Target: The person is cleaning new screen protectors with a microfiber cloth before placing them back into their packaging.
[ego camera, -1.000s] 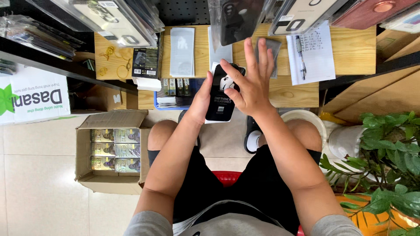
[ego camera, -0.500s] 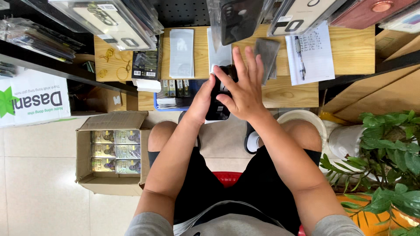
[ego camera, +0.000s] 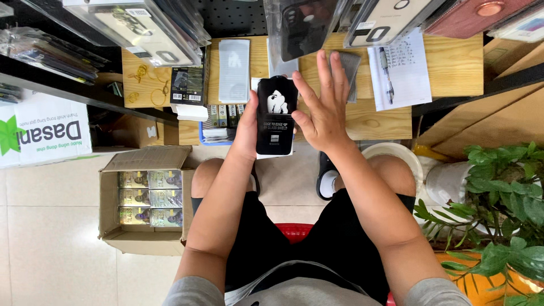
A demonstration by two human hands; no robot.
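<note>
Black packet (ego camera: 276, 116), flat and glossy with a white figure printed on it, stands upright in front of us above our knees, at the near edge of the wooden table (ego camera: 447, 62). Largest around us, that table carries a white sheet of paper (ego camera: 403, 68) with a pen (ego camera: 385, 75) lying on it, a pale flat sleeve (ego camera: 234, 69) and a small dark box (ego camera: 187, 85). On the tiled floor to our left sits an open cardboard box (ego camera: 148, 198) packed with yellowish packets, and to our right a leafy green plant (ego camera: 498, 198) spreads out. Phone cases hang in clear bags (ego camera: 141, 25) above the table. Our left hand (ego camera: 247, 131) grips the black packet along its left edge, fingers wrapped behind it and hidden. Our right hand (ego camera: 320, 107) is spread flat and wide, fingers straight and pointing away from us, its thumb touching the packet's right edge; it clasps nothing.
</note>
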